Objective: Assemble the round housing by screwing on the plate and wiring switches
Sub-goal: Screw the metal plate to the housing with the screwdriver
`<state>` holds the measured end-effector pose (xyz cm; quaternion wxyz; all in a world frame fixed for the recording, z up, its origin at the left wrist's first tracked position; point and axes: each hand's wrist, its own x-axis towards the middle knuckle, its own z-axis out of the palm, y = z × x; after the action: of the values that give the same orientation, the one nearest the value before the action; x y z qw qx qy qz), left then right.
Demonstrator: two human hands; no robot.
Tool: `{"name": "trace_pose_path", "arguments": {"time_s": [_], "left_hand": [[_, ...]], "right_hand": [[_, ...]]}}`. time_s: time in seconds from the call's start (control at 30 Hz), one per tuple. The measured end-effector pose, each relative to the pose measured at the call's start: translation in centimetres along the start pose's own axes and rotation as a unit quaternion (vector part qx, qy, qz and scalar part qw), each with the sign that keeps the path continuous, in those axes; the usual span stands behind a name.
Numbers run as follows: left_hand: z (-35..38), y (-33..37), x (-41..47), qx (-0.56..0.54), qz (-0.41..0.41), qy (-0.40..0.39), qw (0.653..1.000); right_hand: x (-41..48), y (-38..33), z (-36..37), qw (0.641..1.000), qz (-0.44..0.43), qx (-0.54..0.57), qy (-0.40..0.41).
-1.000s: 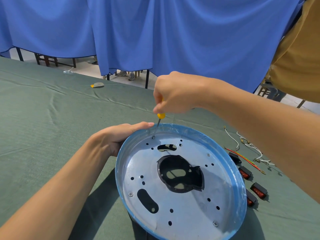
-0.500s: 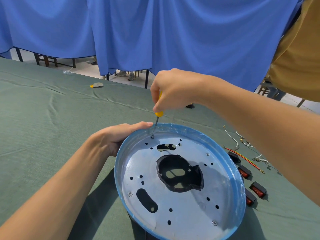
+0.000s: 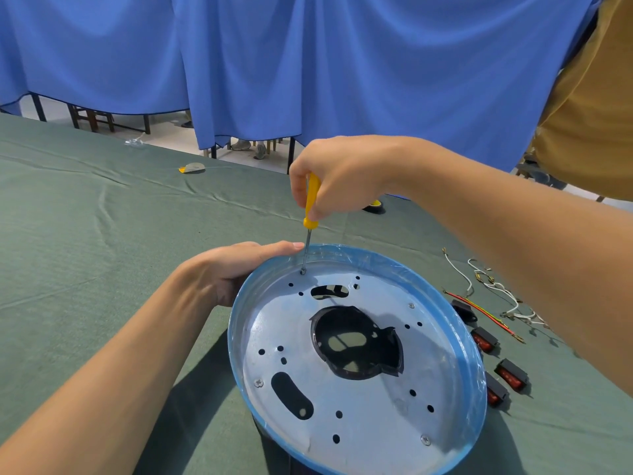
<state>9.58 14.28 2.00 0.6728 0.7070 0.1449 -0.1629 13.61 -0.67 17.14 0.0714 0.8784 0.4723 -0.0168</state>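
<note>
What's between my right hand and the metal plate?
The screwdriver: its thin shaft runs from the right hand down to the far edge of the plate, in the head view.

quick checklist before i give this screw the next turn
1. Right hand grips the screwdriver handle: ok.
2. Screwdriver tip on the far-edge screw: ok; whether the bit is engaged, cannot tell.
3. Left hand rests on the housing rim: ok.
4. Three other screws in the plate: ok.
5. This screw fully down: cannot tell.
6. Switches wired: not ok; they and the wires lie loose on the cloth.
</note>
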Motion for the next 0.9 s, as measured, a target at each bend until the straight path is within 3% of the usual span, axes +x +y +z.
{"name": "trace_pose_path", "arguments": {"time_s": [0.43, 0.73, 0.9], "left_hand": [[1.3, 1.3, 0.2, 0.006, -0.025, -0.021, 0.999], [1.5, 0.9, 0.4, 0.033, 0.001, 0.044, 0.998], [1.4, 0.6, 0.5, 0.025, 0.008, 0.031, 0.999]], "right_hand": [[0.3, 0.6, 1.1, 1.0, -0.027, 0.008, 0.0], [0.0, 0.9, 1.6, 0.997, -0.072, 0.008, 0.015], [0.1, 1.2, 1.6, 0.998, -0.001, -0.06, -0.018]]}}
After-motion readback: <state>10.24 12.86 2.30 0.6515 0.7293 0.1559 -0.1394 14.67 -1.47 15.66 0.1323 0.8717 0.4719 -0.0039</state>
